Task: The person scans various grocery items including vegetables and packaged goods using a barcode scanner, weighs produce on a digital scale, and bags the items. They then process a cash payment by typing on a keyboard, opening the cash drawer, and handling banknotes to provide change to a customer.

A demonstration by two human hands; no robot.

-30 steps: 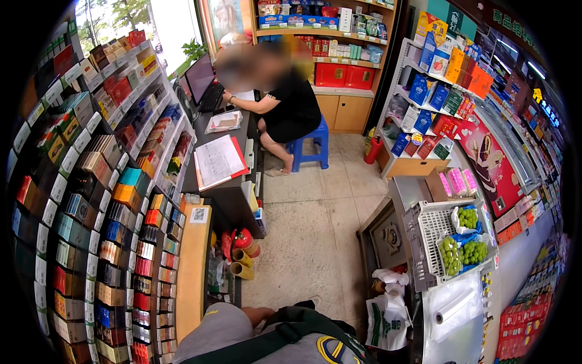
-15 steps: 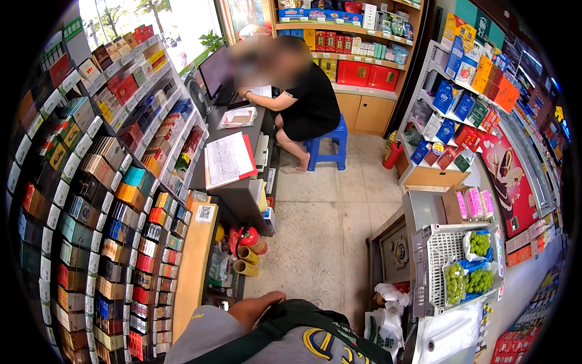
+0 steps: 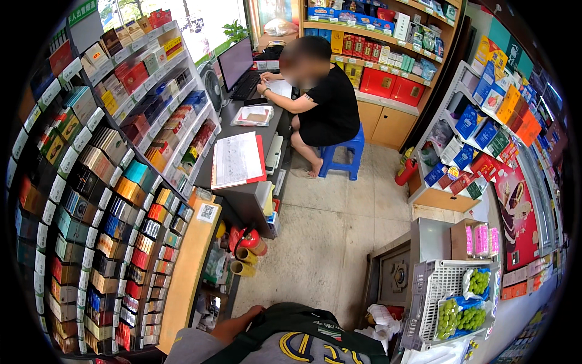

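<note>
My left arm (image 3: 229,327) comes out of a grey sleeve at the lower edge and bends in front of my body. A dark green strap (image 3: 291,321) crosses my chest and covers part of this arm. Only the edge of my left hand (image 3: 253,312) shows beside the strap, its fingers too hidden to read. Nothing held can be made out there. My right hand is out of view. Nearest my left arm is the wooden counter (image 3: 179,291), with yellow tubes (image 3: 245,258) and a red fire extinguisher (image 3: 256,244) on the floor past it.
A person (image 3: 330,103) sits on a blue stool (image 3: 341,155) at a dark desk with a monitor (image 3: 235,65) and an open notebook (image 3: 237,161). Cigarette-pack shelves (image 3: 115,236) line the left. At right stand a crate (image 3: 427,297) of green grapes (image 3: 471,317) and boxed goods (image 3: 467,121).
My view has shifted, so the room sits further right and the crate lower. My left arm appears further left and lower. The seated person's head is raised and both hands now show over the paper.
</note>
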